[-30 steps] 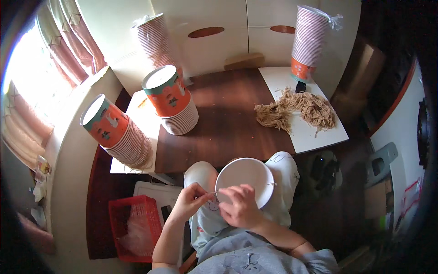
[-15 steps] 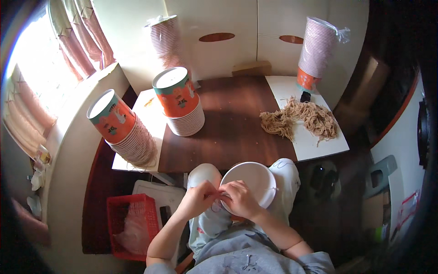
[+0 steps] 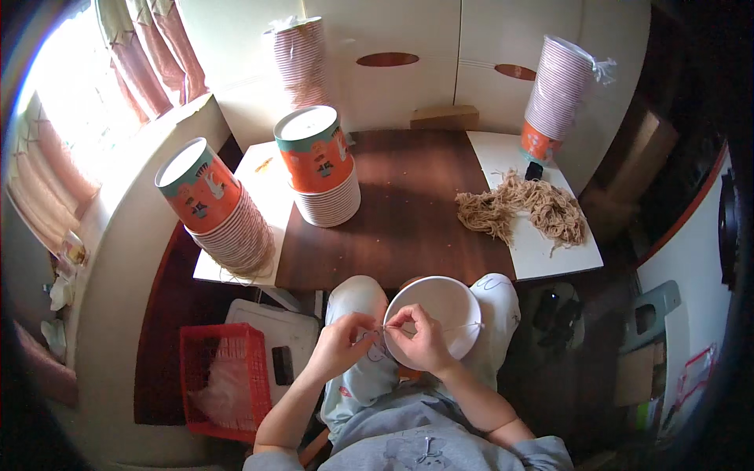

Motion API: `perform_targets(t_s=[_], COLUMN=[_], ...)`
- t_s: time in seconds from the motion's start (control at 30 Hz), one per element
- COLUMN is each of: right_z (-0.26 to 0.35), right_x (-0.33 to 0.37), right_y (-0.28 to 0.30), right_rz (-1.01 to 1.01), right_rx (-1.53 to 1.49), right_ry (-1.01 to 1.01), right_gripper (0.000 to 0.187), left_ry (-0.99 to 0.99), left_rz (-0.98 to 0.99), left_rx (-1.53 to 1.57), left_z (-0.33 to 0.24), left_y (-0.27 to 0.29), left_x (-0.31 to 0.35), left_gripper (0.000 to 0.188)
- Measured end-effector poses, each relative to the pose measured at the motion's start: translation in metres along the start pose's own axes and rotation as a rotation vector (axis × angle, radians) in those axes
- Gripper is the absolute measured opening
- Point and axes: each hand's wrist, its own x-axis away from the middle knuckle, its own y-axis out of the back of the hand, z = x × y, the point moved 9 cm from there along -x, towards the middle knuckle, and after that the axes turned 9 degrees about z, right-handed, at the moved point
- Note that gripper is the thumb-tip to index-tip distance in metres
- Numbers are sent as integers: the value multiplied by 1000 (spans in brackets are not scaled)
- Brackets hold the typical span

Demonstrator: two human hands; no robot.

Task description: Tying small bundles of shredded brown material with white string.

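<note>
A white paper bucket (image 3: 452, 302) rests between my thighs with its mouth facing up. Inside, a thin string (image 3: 463, 326) crosses it toward a small knot at the right rim. At the left rim, my left hand (image 3: 345, 343) and my right hand (image 3: 420, 336) meet fingertip to fingertip. Both are closed in a pinch on what looks like the string's thin end, mostly hidden by the fingers. On the table's right side lies a loose heap of tan strings (image 3: 550, 208).
Upside-down stacks of orange paper buckets stand at the table's left (image 3: 212, 196) and left middle (image 3: 318, 165). Taller stacks rise at the back left (image 3: 300, 63) and back right (image 3: 558, 94). A red basket (image 3: 263, 377) holding clear plastic sits low on the left, beside a dark phone (image 3: 282, 366).
My right hand has turned so that thumb and index finger pinch at the left rim. My left fingers have drawn slightly apart from it. The view has shifted a little.
</note>
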Motion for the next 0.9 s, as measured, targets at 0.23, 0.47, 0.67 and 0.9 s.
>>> perform_targets(t_s=[0.23,0.47,0.67,0.9], right_z=[-3,1,0,-3], right_x=[0,0,2,3], right_y=[-2,0,-1,0], right_rz=[29,24,27,8], right_rx=[-33,-55,-49,-54], right_ry=[-43,-19,2,21], right_gripper=[18,18,17,17], left_ry=[14,-88,-306,-158], left_rz=[-87,-298,-409,-336], left_rx=[-204,-389,-257,32], left_z=[-1,-6,-29,-3], left_y=[-10,-10,-1,-2], left_x=[11,16,20,13], left_gripper=[17,13,13,15])
